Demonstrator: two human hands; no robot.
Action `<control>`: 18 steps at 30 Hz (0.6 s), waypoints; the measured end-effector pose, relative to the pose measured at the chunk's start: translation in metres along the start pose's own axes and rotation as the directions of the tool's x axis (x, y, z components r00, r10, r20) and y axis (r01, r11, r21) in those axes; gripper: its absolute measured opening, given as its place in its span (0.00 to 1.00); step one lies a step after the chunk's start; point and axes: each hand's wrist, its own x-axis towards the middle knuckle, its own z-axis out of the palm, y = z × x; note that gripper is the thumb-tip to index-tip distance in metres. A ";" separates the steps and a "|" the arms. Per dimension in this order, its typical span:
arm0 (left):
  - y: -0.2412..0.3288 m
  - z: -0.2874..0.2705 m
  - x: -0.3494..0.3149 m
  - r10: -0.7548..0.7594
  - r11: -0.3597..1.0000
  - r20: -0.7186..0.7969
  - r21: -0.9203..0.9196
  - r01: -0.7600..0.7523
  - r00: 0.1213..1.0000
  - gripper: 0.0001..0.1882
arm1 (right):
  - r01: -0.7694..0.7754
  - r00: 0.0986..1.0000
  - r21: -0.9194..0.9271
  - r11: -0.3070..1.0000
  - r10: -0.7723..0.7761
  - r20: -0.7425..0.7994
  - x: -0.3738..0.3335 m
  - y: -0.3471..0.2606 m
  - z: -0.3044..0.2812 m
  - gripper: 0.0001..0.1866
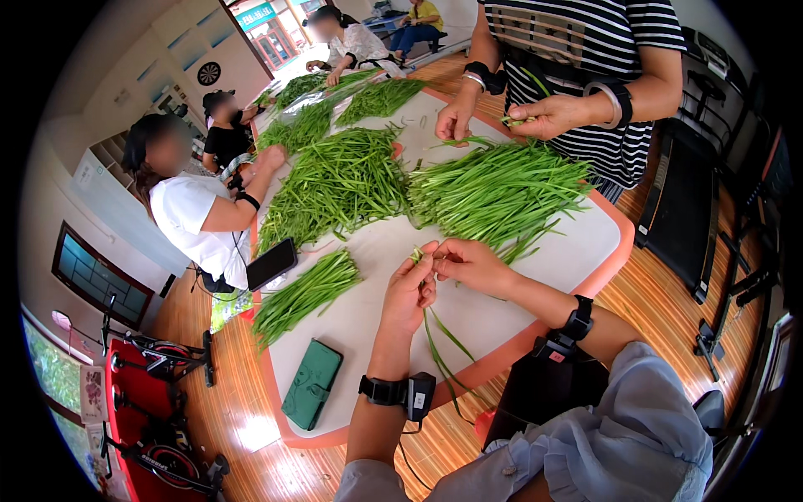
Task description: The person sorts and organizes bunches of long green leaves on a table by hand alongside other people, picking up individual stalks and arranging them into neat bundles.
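Above the near part of the table [381, 326], my left hand [405, 293] pinches a few garlic chives [447, 335], whose long green leaves dangle below it past the table edge. My right hand [473, 266] meets it, thumb and fingers closed at the pale stem ends; the tips are partly hidden. Left of my hands lies a small bundle of chives [309, 293]. Just beyond them spreads a large loose heap [498, 188], and another broad heap [335, 180] sits to its left.
A green phone case [313, 385] lies near the front edge, and a black phone [272, 263] at the left edge. Across the table a person in stripes [577, 92] holds chives. Others sit along the left and far sides. A treadmill [682, 209] stands right, exercise bikes [163, 410] left.
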 end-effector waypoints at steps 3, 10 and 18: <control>-0.002 0.000 0.001 0.027 0.999 -0.006 0.031 -0.026 1.000 0.15 | -0.058 0.998 0.036 0.998 0.059 -0.015 -0.002 -0.003 0.002 0.10; -0.002 -0.003 0.004 0.116 0.993 -0.099 0.010 -0.116 0.988 0.13 | -0.136 0.978 -0.120 0.983 0.152 0.140 -0.013 -0.016 -0.009 0.11; 0.000 -0.015 0.010 0.005 0.951 -0.179 -0.305 -0.060 0.984 0.14 | -0.365 0.792 -0.323 0.873 0.474 0.385 -0.069 -0.048 -0.060 0.18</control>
